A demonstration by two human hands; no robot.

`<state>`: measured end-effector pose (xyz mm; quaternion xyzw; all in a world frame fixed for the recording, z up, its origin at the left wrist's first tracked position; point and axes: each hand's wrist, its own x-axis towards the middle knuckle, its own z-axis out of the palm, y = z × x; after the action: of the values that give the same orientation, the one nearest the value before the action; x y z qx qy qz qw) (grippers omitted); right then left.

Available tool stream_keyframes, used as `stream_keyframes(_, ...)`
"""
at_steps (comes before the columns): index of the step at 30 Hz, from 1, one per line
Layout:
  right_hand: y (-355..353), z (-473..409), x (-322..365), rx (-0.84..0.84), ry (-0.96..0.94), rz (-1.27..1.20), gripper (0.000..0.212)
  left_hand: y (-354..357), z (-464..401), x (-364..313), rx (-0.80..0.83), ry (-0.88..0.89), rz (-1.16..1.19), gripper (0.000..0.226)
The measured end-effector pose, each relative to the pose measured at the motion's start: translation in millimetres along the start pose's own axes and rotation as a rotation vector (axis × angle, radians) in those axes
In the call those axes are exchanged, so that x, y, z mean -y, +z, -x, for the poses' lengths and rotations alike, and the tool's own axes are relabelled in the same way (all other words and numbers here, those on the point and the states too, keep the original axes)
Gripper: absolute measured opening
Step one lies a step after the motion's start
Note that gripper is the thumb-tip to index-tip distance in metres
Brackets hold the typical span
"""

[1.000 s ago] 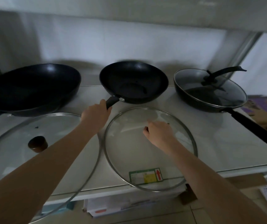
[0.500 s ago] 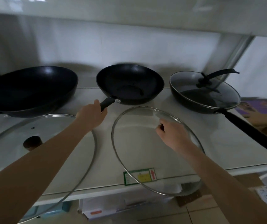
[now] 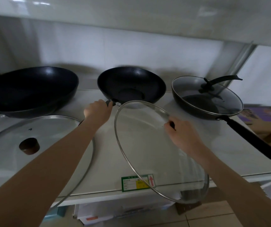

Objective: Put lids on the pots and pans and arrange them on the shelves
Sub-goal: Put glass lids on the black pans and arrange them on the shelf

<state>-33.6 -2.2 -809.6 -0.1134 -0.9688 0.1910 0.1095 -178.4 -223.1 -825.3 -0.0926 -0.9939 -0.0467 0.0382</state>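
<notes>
Left hand grips the middle black wok's handle. Right hand pinches the round glass lid's knob, lid tilted at wok's 6 o'clock.

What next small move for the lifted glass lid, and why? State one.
Probably carry the glass lid forward and lower it onto the middle wok. The right hand holds it tilted by its knob, just in front of that open wok, while the left hand steadies the wok's handle.

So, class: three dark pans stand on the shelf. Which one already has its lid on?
The right-hand pan, with the long handle: a glass lid sits on it. The middle pan and left pan are uncovered.
</notes>
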Motion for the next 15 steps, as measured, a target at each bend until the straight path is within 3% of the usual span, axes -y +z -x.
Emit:
stream_keyframes(6, -16, -3, 0, -0.051, -0.005, 0.014, 0.024, 3, -2, 5, -0.033, 0.133, -0.164, 0.033)
stream_keyframes(10, -23, -12, 7, -0.089, -0.019, 0.041, 0.027, 7, -2, 14, -0.025, 0.133, -0.228, 0.030)
stream_keyframes(15, -29, -26, 21, -0.139, -0.088, 0.066, 0.029, 4, 6, 37, -0.004, 0.108, -0.219, 0.041)
